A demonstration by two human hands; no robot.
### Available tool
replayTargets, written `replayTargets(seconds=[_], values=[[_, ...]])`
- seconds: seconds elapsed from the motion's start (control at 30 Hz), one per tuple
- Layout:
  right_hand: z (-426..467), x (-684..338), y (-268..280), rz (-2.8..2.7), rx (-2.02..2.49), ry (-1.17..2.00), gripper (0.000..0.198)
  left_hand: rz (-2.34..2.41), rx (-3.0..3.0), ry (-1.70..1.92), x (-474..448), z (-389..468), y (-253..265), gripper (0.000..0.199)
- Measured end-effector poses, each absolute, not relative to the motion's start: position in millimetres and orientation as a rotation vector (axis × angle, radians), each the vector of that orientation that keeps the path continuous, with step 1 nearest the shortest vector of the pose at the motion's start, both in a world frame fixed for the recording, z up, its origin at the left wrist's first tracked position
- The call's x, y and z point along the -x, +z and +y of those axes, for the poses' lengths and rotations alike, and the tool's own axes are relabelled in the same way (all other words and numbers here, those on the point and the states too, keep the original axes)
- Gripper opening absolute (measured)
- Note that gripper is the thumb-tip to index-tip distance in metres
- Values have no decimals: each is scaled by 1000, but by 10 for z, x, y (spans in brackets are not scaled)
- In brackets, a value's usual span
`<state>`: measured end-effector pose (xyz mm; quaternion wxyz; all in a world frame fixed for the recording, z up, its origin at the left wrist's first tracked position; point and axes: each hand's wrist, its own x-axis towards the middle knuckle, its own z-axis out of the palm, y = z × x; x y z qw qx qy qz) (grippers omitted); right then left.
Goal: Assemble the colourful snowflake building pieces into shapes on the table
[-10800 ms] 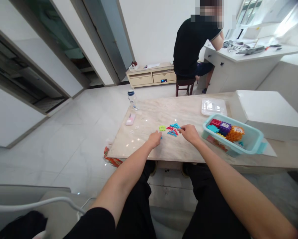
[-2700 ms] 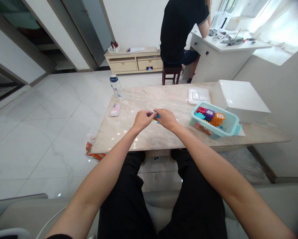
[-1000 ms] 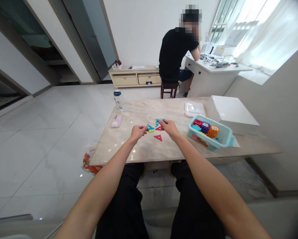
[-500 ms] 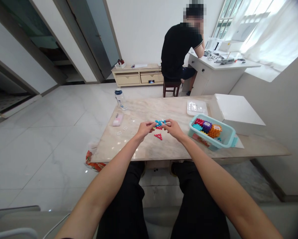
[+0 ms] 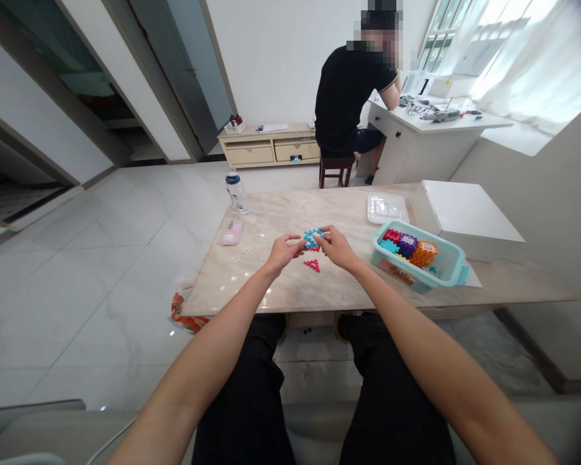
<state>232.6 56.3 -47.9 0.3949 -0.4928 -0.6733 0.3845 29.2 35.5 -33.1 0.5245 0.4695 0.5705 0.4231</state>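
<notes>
Between both hands, above the marble-topped table (image 5: 222, 290), are blue interlocking building pieces (image 5: 312, 236) with toothed edges. My left hand (image 5: 285, 252) pinches their left side, and my right hand (image 5: 336, 247) grips the right side. A bit of red shows just below the blue; whether it is joined to it I cannot tell. Nearer to me, a red triangular toothed piece (image 5: 312, 265) lies flat on the table. To the right stands a light teal bin (image 5: 448, 268) holding red, blue, purple and orange toothed pieces (image 5: 407, 247).
A clear plastic tray (image 5: 387, 208) and a white box (image 5: 469, 210) sit at the back right. At the left are a water bottle (image 5: 236, 192), a pink pack (image 5: 232, 233) and two small white cards (image 5: 246, 250). Beyond, a person (image 5: 348, 97) sits at a white desk (image 5: 455, 129).
The blue pieces are tilted so that more of their flat face shows. My right hand has risen slightly along their edge. The whole view has shifted a little.
</notes>
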Motion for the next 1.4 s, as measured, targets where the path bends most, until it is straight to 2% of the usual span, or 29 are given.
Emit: replayTargets(seconds=[0.13,0.47,0.67,0.83,0.93,1.07,1.27,1.4], values=[[550,-2360,-483,-1788,1220,1029,24,1345,-1106,1017,-271,321,-315,63],[570,-2426,-544,-2052,1352,614,27,1260,-1079,983,-298,312,-331,56],[611,-2384,-555,-2181,1398,523,29,1190,-1020,904,-289,342,-334,59],[585,-2318,-578,-2211,1329,598,25,1308,-1004,874,-290,359,-345,53],[544,-2293,-593,-2290,1275,633,38,1416,-1088,798,-302,354,-330,48],[521,-2260,-576,-2342,1291,547,45,1416,-1246,732,-312,341,-297,42],[539,-2207,-562,-2269,1305,657,14,1463,-1552,730,-330,325,-286,31],[565,-2259,-612,-2016,1265,914,17,1456,-1888,794,-353,294,-234,26]])
